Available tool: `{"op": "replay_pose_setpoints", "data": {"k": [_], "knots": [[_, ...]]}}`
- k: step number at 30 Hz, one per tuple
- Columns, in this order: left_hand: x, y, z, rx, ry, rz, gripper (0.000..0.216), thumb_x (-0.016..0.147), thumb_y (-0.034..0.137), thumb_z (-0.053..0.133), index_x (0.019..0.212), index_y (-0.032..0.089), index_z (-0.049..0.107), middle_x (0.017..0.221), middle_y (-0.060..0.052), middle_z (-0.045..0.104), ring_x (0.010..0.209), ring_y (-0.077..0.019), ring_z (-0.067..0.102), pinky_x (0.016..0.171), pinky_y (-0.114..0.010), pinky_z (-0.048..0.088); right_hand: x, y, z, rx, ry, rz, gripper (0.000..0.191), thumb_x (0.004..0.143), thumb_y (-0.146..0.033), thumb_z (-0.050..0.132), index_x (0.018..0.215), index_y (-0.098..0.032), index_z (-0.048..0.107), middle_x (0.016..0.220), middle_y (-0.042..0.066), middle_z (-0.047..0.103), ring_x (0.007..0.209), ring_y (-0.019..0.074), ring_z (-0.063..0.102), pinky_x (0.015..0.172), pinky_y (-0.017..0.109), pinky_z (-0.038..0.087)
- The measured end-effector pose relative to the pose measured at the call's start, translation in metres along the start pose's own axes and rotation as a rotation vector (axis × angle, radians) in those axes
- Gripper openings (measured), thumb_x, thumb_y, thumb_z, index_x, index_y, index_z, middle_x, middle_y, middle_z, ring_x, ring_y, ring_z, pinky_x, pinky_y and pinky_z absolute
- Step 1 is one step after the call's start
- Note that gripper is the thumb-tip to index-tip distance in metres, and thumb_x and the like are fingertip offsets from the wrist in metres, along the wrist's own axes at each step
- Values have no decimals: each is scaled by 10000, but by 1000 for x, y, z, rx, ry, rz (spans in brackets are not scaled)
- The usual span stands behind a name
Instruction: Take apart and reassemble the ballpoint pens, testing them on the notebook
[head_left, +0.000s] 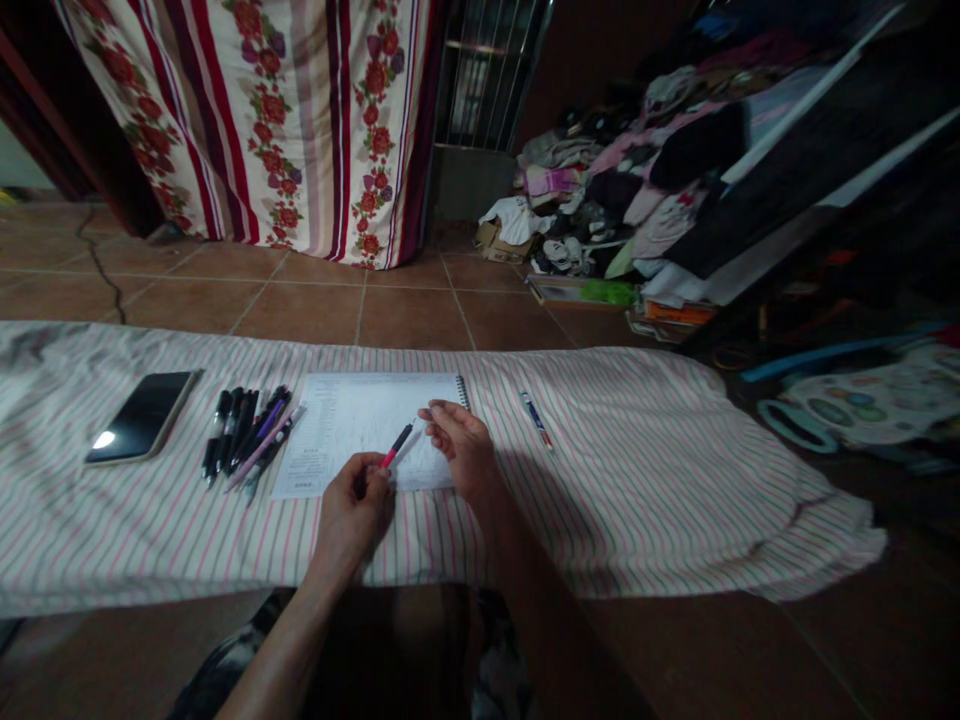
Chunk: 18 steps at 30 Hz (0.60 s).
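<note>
Red-and-black pen is held just above the spiral notebook, near the middle of its printed page. The pen is gripped at its lower end by the left grip, which is closed round the barrel. The right grip is held half open over the notebook's right side, just beside the pen, and nothing is seen in it. A striped cloth is spread beneath the notebook. To the notebook's left, a bunch of dark pens is laid close by, and a smartphone is placed farther off. To its right, 1 blue-and-white pen is set apart. Beyond the notebook, terracotta floor tiles are seen, followed by a floral curtain, a barred metal grille and a heaped pile of clothes.
</note>
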<state>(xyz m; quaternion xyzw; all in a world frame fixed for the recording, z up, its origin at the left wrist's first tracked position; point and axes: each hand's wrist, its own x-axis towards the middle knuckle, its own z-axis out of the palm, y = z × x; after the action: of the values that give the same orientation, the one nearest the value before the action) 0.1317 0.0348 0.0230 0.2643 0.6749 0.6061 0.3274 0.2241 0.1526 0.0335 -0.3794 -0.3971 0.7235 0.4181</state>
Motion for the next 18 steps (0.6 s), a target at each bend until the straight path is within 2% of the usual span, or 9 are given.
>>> {"op": "replay_pose_setpoints", "data": {"k": [10,18], "knots": [[3,-7,-3,164,-31,58,218,752,347,554,849,159,608,621,14,576,579,-134,514,557,-242,404,-1,-2,-1,-59,-87,82,206,674,-324,697,814,-177,659,882,50,724,659,90,626,566,183,448],[2,-5,-3,231,-35,55,236,747,362,538,850,162,608,637,3,586,592,-148,520,571,-258,402,-3,-4,-4,-98,-92,88,239,654,-352,709,808,-174,665,901,60,717,692,109,624,587,211,444]]}}
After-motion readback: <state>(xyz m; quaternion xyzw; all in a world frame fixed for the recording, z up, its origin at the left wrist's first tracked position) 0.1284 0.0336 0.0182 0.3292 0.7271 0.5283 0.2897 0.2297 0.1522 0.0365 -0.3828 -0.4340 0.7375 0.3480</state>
